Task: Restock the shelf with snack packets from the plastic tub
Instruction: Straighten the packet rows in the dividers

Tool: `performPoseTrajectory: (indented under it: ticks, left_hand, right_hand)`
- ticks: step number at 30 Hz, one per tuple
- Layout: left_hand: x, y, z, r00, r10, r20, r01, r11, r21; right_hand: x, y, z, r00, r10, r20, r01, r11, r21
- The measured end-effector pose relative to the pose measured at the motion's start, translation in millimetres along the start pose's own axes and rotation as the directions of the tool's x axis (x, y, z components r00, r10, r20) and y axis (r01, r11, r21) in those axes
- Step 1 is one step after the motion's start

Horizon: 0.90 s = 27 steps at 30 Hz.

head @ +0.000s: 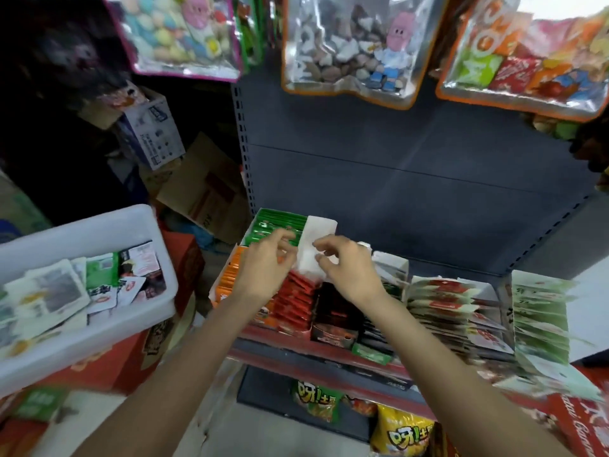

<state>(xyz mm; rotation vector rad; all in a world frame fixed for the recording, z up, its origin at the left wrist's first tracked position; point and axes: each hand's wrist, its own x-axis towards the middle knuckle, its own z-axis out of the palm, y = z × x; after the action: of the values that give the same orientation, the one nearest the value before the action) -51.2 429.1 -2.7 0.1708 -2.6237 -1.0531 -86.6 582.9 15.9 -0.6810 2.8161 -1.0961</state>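
A white snack packet (314, 240) stands upright over the shelf's display boxes, just right of the green packets (278, 225). My right hand (349, 268) pinches its right edge with curled fingers. My left hand (263, 268) holds its left side, fingers bent over the orange packets (227, 278) and red packets (296, 298). The white plastic tub (99, 225) sits at the left on red cartons, with several mixed packets (99, 285) lying in it.
The shelf's red front lip (313, 349) runs below the boxes. Rows of white and pale green packets (461, 308) fill the shelf's right side. Large candy bags (352, 44) hang above. Cardboard boxes (204, 189) pile up behind the tub. Chip bags (398, 433) sit on the lower shelf.
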Motion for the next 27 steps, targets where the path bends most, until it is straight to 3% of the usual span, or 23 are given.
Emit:
performPoseTrajectory:
  ticks: [4,6,10,13,15,17,20,22,24,27]
  left_hand:
    - [-17.7,-75.5,-76.8,0.961,-0.200,-0.192,0.201,0.980,-0.017]
    - [-29.6,-125.3,-114.5,0.933,-0.283,-0.224,0.289,0.957,-0.008]
    - [-54.0,-223.8,-181.3,0.886,-0.426,-0.181,0.448,0.888,0.102]
    - [-73.2,-284.3,-224.7,0.836,-0.533,-0.128,0.547,0.796,0.257]
    - [-82.6,-312.5,-246.2,0.806,-0.591,-0.035,0.580,0.778,0.241]
    - [-88.6,-330.1,-261.9,0.776,-0.626,0.076,0.590,0.763,0.265]
    - [-94.7,-346.8,-270.7,0.733,-0.618,0.284,0.450,0.754,0.477]
    - [-99.7,-353.2,-270.9,0.723,-0.589,0.362,0.372,0.773,0.514]
    - [-101.7,-358.6,-270.0,0.739,-0.574,0.353,0.331,0.766,0.552]
    - [-96.5,-361.4,-270.4,0.781,-0.560,0.276,0.309,0.731,0.608]
  right_hand:
    - [17.3,-78.2,67.0,0.987,-0.124,0.103,0.121,0.992,0.039]
    - [26.6,-116.7,107.2,0.967,-0.170,0.189,0.165,0.985,0.039]
    - [46.1,-177.4,187.9,0.924,-0.190,0.332,0.189,0.981,0.036]
    - [60.8,-212.3,249.7,0.880,-0.117,0.460,0.117,0.993,0.029]
    - [72.0,-225.7,287.2,0.855,-0.056,0.516,0.058,0.998,0.012]
    - [81.8,-232.6,316.5,0.841,0.020,0.541,-0.009,1.000,-0.024]
    - [88.0,-238.0,343.3,0.772,0.151,0.618,-0.123,0.989,-0.088]
    - [86.2,-241.9,356.2,0.760,0.147,0.633,-0.059,0.986,-0.158]
    - [82.9,-249.3,366.5,0.774,0.097,0.626,0.051,0.975,-0.215]
    - [83.0,-259.8,380.3,0.809,0.136,0.572,0.025,0.964,-0.266]
